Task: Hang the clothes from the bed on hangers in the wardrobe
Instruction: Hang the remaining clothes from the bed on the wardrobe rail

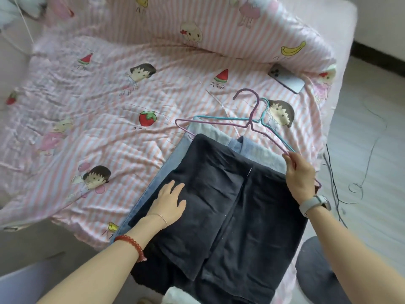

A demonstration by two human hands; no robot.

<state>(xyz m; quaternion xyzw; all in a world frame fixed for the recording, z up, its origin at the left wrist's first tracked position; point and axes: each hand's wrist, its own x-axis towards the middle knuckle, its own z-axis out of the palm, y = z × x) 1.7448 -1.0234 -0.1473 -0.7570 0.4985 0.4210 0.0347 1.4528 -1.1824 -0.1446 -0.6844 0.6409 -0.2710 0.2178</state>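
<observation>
pink-and-white striped cotton bedsheet printed with cartoon children and fruit (pixel 109 132), spread over the bed and filling most of the view. folded dark charcoal garment (pixel 230 205), lying at the near right corner of the bed on top of a folded light blue denim garment (pixel 210 131), whose edges show along the left and far sides of the dark one. left hand (pixel 169 201): flat, fingers straight and slightly spread, palm resting on the left part of the dark garment; it grasps nothing. right hand (pixel 299 175): at the right edge of the clothes, thumb and fingers pinching the right end of a thin purple wire hanger (pixel 249 122). this hanger lies across the far end of the denim, hook pointing to the far side; whether it is lifted off the sheet cannot be told. thin teal wire hanger (pixel 228 118): just beside and partly crossing the purple one, its right arm running to the same fingertips; whether it is also pinched cannot be told. pale lilac smartphone (pixel 287 79): face down on the sheet, far right, well apart from the clothes. grey wristwatch (pixel 315 204) on the right wrist; red bead bracelet (pixel 131 246) on the left forearm.
</observation>
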